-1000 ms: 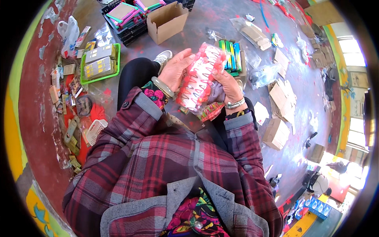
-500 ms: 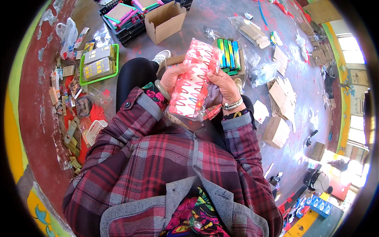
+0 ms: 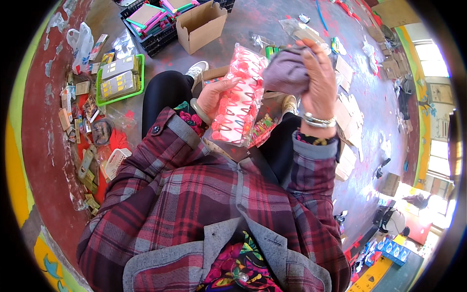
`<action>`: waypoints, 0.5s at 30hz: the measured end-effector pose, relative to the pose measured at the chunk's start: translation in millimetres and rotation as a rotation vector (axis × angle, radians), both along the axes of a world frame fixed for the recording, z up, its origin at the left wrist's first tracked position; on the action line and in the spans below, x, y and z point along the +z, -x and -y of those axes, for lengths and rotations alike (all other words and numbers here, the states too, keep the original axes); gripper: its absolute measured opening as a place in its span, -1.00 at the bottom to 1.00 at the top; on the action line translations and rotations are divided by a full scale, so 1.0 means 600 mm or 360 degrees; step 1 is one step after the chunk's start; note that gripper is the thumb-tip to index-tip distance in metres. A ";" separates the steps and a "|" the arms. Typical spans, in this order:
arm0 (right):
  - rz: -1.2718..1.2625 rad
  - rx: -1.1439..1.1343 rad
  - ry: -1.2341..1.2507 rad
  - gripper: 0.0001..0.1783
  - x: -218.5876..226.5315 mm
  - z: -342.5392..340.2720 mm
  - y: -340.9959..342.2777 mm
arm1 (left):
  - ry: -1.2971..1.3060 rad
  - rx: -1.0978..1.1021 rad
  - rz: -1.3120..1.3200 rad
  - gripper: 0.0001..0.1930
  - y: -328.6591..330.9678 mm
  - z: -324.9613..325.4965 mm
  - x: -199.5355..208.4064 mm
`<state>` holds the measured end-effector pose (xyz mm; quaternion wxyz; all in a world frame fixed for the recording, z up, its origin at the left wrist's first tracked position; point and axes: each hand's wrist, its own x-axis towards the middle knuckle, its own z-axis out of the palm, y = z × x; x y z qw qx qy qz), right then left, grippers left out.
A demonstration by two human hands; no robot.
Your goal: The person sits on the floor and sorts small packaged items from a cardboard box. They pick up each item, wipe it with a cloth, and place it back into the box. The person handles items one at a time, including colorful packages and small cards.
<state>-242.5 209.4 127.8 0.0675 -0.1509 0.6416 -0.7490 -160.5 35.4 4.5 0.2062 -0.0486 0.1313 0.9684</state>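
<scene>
In my left hand [image 3: 212,96] is a long clear plastic packet [image 3: 236,109] holding a white card lined with red flower-like pieces and dark looped strands. The fingers are behind it, with the thumb on its front edge. My right hand [image 3: 318,80] is raised beside the packet, closed on a bunched purple-grey cloth [image 3: 286,70]. The cloth is close to the packet's upper right edge; whether they touch I cannot tell. Below the packet, a colourful patterned packet [image 3: 262,130] shows between my legs. An open cardboard box [image 3: 214,74] stands behind, largely covered by the packet and cloth.
At the left stands a green basket [image 3: 142,73] of grey and yellow packs, near small boxes and a white basket [image 3: 116,163]. A black crate [image 3: 154,45] and tall cardboard box [image 3: 200,31] stand ahead. Flattened cardboard [image 3: 354,117] litters the floor at right.
My right hand has let go of the packet and moved up and right, bringing the cloth out from behind it. My left hand still holds the packet, nearly in place.
</scene>
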 end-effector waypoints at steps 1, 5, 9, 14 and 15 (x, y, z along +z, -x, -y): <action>-0.0155 -0.0053 -0.0226 -0.61 -0.015 0.015 0.004 | -0.0016 -0.0011 -0.0052 -0.61 0.000 0.001 -0.005; -0.0849 0.0001 -0.1006 -0.55 -0.112 0.068 0.000 | -0.0162 0.0064 -0.0152 -0.61 0.004 -0.010 -0.001; -0.1221 -0.0015 -0.1136 -0.54 -0.135 0.084 -0.016 | -0.0296 0.0165 -0.0252 -0.58 0.010 -0.011 -0.019; -0.1215 0.0149 -0.1003 -0.58 -0.132 0.084 -0.056 | -0.0392 0.0240 -0.0316 -0.57 0.013 0.003 -0.016; -0.1228 0.0171 -0.1022 -0.59 -0.133 0.084 -0.068 | -0.0323 0.0296 -0.0270 -0.57 0.014 0.007 -0.013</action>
